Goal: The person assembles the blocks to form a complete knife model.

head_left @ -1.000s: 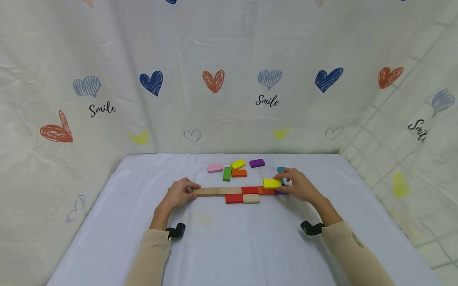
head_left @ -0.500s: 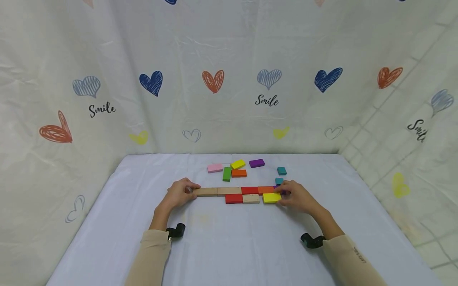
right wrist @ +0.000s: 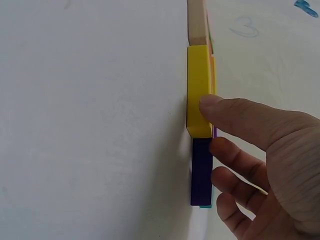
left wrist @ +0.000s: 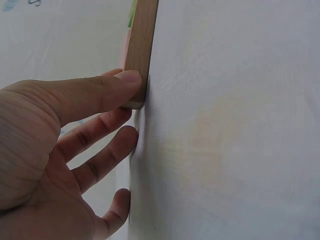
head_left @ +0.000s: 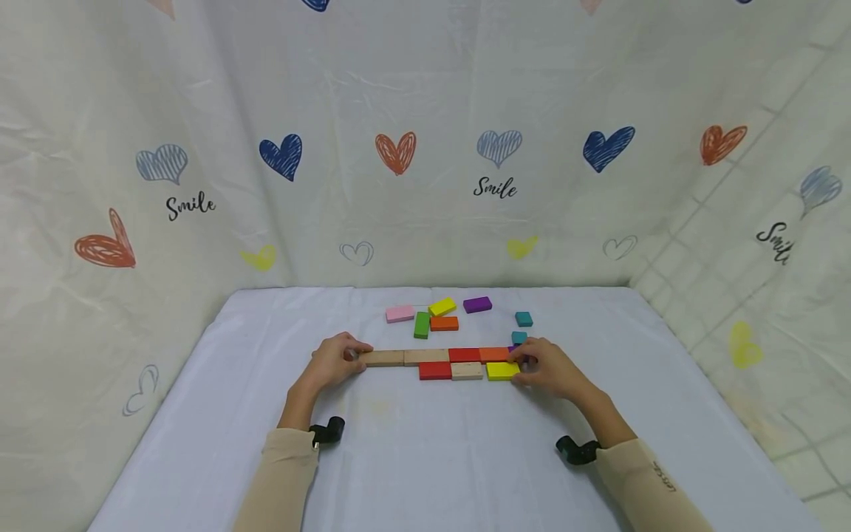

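My left hand (head_left: pixel 332 360) pinches the outer end of a plain wooden block (head_left: pixel 384 359) between thumb and finger; its other fingers are spread. That block starts a back row, followed by a second wooden block (head_left: pixel 426 357), a red block (head_left: pixel 464 355), an orange block (head_left: pixel 494 355) and a purple block (right wrist: pixel 202 172) partly covered by my right hand. In front lie another red block (head_left: pixel 435 372) and a pale wooden block (head_left: pixel 467 372). My right hand (head_left: pixel 553 368) pinches a yellow block (head_left: pixel 501 372) by its right end, just right of the pale block, thumb on its near face.
Behind the rows lie loose blocks: pink (head_left: pixel 400 315), green (head_left: pixel 422 325), orange (head_left: pixel 444 324), yellow (head_left: pixel 442 307) and purple (head_left: pixel 477 304). Two teal blocks, one farther back (head_left: pixel 524 319), sit behind my right hand. A white cloth (head_left: pixel 399 465) covers the table.
My right hand has brought the yellow block down from over the back row to the front row, then slightly left toward the pale block. My left hand has stayed in place.
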`<state>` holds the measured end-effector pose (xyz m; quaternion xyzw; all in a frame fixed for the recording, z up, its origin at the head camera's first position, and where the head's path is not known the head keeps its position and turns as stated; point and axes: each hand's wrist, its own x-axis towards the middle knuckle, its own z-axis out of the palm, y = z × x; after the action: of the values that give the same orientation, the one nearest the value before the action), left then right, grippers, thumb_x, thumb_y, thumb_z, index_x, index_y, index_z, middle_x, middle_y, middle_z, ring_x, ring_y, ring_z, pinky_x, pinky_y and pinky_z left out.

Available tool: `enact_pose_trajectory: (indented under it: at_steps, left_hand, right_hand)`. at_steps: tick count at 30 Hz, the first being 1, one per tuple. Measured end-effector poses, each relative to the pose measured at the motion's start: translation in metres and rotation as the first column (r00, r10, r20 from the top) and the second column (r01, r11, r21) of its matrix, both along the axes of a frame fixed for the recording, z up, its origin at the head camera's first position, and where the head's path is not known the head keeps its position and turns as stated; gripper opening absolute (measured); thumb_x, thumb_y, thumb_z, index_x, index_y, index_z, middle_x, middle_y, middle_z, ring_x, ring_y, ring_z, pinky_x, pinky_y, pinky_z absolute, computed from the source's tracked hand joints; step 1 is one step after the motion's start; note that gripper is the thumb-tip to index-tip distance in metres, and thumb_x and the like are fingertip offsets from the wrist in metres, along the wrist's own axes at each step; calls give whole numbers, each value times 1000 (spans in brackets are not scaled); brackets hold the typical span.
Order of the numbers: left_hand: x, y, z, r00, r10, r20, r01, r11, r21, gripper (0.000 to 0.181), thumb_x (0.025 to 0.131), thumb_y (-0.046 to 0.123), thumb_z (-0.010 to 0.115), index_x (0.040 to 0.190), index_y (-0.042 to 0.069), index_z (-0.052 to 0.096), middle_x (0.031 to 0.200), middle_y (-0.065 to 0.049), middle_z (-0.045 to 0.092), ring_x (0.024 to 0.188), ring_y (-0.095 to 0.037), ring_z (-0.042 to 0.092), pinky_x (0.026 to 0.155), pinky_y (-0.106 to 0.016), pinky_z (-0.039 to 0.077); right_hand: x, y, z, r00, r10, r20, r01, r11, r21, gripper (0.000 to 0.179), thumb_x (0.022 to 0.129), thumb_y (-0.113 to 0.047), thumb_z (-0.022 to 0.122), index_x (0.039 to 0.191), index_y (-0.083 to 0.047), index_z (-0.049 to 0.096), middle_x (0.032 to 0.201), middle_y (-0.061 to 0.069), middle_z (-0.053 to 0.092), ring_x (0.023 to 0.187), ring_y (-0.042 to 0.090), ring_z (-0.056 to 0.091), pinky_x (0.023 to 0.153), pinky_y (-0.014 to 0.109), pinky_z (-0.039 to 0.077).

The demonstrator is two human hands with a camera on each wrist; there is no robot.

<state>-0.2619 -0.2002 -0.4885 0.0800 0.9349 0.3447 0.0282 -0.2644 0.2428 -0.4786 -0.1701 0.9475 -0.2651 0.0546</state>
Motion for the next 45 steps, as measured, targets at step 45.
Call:
enact_pose_trajectory:
  at_steps: [45]
  left_hand:
    - [-1, -1, 0, 1000, -9, -12, 9, 1000, 4, 33, 85, 12, 82, 116, 20, 79, 105, 0, 67, 85, -15, 54, 78, -39, 32]
  right_hand:
    - [-37, 26, 14, 992, -121, -32, 115, 981, -156, 31, 94, -22, 74, 121, -7, 70, 113, 11, 70, 99, 27, 58, 73, 30, 51]
